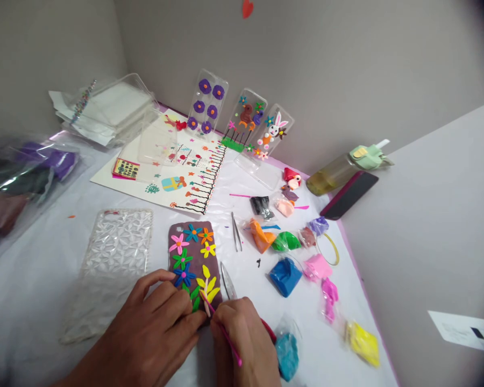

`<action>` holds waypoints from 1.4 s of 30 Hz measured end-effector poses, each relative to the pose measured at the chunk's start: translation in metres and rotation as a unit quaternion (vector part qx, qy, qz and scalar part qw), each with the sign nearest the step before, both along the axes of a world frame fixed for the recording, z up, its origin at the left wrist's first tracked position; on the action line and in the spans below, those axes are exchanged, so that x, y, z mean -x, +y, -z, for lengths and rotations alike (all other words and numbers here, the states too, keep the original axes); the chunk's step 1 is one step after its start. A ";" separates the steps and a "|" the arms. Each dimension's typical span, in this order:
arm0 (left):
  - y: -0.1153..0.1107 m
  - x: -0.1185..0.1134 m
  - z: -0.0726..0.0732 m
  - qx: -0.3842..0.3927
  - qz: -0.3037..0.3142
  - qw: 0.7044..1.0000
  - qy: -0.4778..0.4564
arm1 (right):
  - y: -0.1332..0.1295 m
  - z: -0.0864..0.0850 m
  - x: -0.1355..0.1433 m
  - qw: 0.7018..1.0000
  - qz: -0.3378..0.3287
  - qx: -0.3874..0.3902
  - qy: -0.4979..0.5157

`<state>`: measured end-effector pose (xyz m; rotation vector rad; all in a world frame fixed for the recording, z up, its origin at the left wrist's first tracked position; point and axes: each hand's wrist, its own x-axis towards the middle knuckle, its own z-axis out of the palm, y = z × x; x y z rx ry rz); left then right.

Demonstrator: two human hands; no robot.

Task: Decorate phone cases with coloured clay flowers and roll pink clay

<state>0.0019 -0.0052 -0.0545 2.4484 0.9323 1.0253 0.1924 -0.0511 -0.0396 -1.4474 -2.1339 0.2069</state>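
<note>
A phone case (204,260) covered in brown clay lies on the table, with colourful clay flowers and a yellow and green leafy sprig on it. My left hand (157,309) has its curled fingers on the case's left side and lower end, holding it. In my right hand (242,336) is a thin pink clay modelling tool (229,338), gripped like a pen. Its tip touches the sprig beside the pale stem. Scissors (227,279) lie just right of the case, their red handle partly behind my right hand. Tweezers (236,232) rest above them.
Left of the case lies a clear textured phone case (119,242). Wrapped clay packets, including blue (285,277), teal (287,355) and yellow (363,343), spread along the right. Decorated clear cases (207,102) lean on the wall behind a drawn sheet (157,193); a bottle (333,174) and phone (350,196) stand right.
</note>
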 end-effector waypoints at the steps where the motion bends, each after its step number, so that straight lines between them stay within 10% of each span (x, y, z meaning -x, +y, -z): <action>1: 0.000 0.000 -0.001 -0.001 0.000 1.000 0.000 | 0.000 0.000 0.000 1.000 0.000 0.000 -0.002; 42: -0.002 -0.001 -0.001 0.003 -0.010 1.000 0.008 | 0.001 -0.013 -0.007 0.994 0.038 0.054 0.088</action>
